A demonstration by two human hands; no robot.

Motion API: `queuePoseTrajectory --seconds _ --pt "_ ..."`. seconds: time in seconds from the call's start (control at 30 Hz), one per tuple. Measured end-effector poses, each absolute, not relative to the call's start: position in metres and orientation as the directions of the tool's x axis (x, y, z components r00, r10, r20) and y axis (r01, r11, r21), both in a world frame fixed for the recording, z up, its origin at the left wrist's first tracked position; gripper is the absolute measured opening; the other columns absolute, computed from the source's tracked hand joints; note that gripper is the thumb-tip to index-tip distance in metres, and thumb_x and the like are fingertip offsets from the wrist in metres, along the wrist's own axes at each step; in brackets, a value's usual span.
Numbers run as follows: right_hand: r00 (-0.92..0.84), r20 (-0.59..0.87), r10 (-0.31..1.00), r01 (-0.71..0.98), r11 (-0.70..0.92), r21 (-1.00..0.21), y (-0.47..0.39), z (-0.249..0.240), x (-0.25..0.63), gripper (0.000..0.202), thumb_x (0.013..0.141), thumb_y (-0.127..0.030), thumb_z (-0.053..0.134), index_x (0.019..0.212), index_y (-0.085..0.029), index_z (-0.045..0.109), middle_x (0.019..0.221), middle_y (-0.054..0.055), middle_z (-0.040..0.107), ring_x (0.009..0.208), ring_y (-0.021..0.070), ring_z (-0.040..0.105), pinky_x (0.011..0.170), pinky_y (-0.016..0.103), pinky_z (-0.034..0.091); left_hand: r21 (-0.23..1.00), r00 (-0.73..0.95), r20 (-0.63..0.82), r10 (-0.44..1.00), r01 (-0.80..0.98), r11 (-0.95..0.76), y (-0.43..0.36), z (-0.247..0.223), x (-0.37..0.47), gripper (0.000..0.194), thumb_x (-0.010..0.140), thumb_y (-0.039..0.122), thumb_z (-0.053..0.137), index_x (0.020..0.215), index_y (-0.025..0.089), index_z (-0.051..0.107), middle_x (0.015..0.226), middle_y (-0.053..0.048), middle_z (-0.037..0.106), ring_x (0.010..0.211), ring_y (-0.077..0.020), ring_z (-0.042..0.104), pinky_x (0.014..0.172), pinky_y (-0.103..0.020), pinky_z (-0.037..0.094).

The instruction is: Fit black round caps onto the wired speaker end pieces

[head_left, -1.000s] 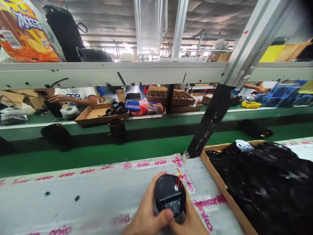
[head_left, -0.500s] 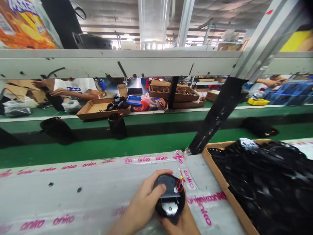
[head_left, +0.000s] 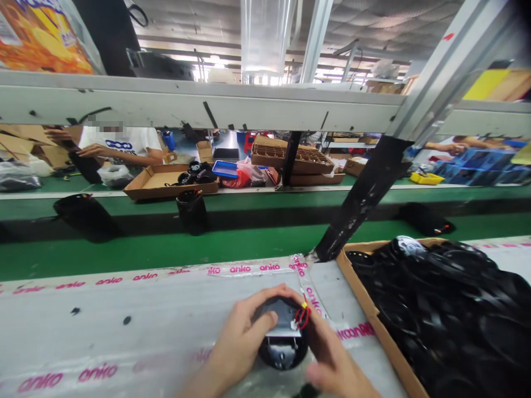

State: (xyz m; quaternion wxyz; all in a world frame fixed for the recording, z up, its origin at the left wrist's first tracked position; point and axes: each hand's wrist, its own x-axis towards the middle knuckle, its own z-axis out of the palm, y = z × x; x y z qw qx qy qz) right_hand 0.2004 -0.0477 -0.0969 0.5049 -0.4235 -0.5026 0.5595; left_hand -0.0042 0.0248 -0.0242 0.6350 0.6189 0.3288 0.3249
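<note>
A round black plastic housing (head_left: 283, 318) is held over the near worktop, its open face toward me. It has a flat grey-black plate, a shiny metal part in the lower opening, and a red wire loop with a yellow connector (head_left: 304, 305) at its upper right. My left hand (head_left: 244, 331) grips its left side, thumb on the plate and fingers round the far rim. Along the right rim, beside the wires, curve the fingers of my right hand (head_left: 327, 348); its thumb is lower and off the plate. A small dark blurred shape shows below that thumb.
A cardboard box (head_left: 384, 326) heaped with black round parts (head_left: 452, 309) stands at right. Beyond the worktop runs a green conveyor belt (head_left: 232, 243) carrying black cylinders (head_left: 191, 213). A slanted black-wrapped post (head_left: 360, 199) and a white beam (head_left: 249, 105) cross ahead. Co-workers sit opposite.
My right hand has come from beneath the housing up to its right side, near the wires. The housing has shifted slightly left in view; my left hand keeps its grip.
</note>
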Motion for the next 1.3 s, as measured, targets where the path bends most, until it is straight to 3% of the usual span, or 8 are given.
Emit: queuePoseTrajectory --seconds 0.07,0.13,0.23,0.53,0.8,1.03,1.13,1.3 --pt "-0.007 0.076 0.997 -0.279 0.071 -0.958 -0.033 -0.078 0.216 0.061 0.088 -0.072 0.073 0.129 -0.026 0.076 0.146 0.012 0.063 0.148 0.0349 0.053 0.120 0.046 0.050 0.999 0.562 -0.036 0.826 0.000 0.044 0.025 -0.024 -0.003 0.042 0.090 0.036 0.062 0.127 0.025 0.079 0.141 -0.006 0.076 0.136 -0.0350 0.066 0.125 -0.053 0.044" --pt "0.093 0.023 0.995 -0.317 0.052 -0.947 -0.020 -0.062 0.225 0.043 0.096 -0.064 0.068 0.096 -0.023 0.079 0.113 0.008 0.070 0.109 0.0240 0.069 0.089 0.033 0.062 0.999 0.543 -0.051 0.838 0.029 0.042 0.023 -0.025 -0.004 0.041 0.091 0.033 0.062 0.126 0.025 0.080 0.138 -0.006 0.077 0.129 -0.0336 0.070 0.121 -0.051 0.048" --pt "-0.046 -0.094 0.995 -0.228 -0.102 -0.968 -0.012 -0.041 0.226 0.043 0.093 -0.058 0.078 0.081 -0.019 0.067 0.078 -0.001 0.059 0.064 0.0122 0.055 0.057 0.023 0.048 0.997 0.540 0.009 0.841 0.057 -0.047 0.013 -0.029 -0.008 0.038 0.097 0.033 0.061 0.131 0.028 0.079 0.142 -0.004 0.076 0.137 -0.0306 0.067 0.125 -0.045 0.046" --pt "-0.396 -0.230 0.889 0.160 -0.179 -0.971 -0.023 0.005 0.234 0.029 0.084 -0.035 0.083 0.084 -0.017 0.061 0.082 -0.001 0.064 0.077 0.0118 0.058 0.071 0.022 0.047 0.900 0.565 0.346 0.749 0.025 -0.435 -0.012 -0.041 -0.011 0.036 0.107 0.023 0.057 0.137 0.033 0.073 0.145 -0.001 0.074 0.140 -0.0210 0.068 0.122 -0.030 0.051" --pt "-0.301 -0.380 0.875 0.636 -0.113 -0.763 -0.036 0.042 0.226 0.019 0.075 -0.016 0.072 0.089 -0.019 0.060 0.077 -0.003 0.069 0.067 0.0129 0.068 0.059 0.019 0.049 0.817 0.565 0.440 0.698 0.069 -0.572 -0.026 -0.041 -0.003 0.041 0.106 0.018 0.057 0.142 0.035 0.066 0.145 0.001 0.074 0.140 -0.0163 0.067 0.122 -0.028 0.051" --pt "-0.302 -0.504 0.809 0.765 -0.110 -0.635 -0.024 0.064 0.205 0.048 0.086 -0.016 0.058 0.134 -0.017 0.062 0.059 -0.006 0.065 0.038 0.0152 0.063 0.037 0.019 0.044 0.821 0.597 0.201 0.776 0.329 -0.466 -0.007 -0.004 -0.022 0.037 0.109 0.043 0.054 0.142 0.028 0.065 0.149 -0.009 0.067 0.137 -0.0273 0.066 0.116 -0.043 0.055" --pt "-0.307 -0.491 0.815 0.793 -0.066 -0.605 -0.010 0.065 0.204 0.044 0.082 -0.014 0.056 0.125 -0.013 0.066 0.054 -0.005 0.063 0.037 0.0159 0.062 0.036 0.019 0.045 0.764 0.627 0.045 0.778 0.480 -0.431 0.016 0.031 -0.030 0.041 0.112 0.048 0.043 0.139 0.029 0.068 0.139 -0.007 0.074 0.128 -0.0277 0.070 0.110 -0.044 0.056" --pt "-0.380 -0.486 0.787 0.795 0.009 -0.607 0.011 0.064 0.203 0.026 0.079 -0.011 0.054 0.103 -0.015 0.065 0.046 -0.007 0.059 0.036 0.0159 0.061 0.037 0.019 0.044 0.541 0.690 -0.263 0.674 0.684 -0.489 0.063 0.074 -0.011 0.021 0.093 0.022 0.060 0.090 0.018 0.080 0.083 -0.007 0.081 0.079 -0.0248 0.080 0.075 -0.032 0.059"
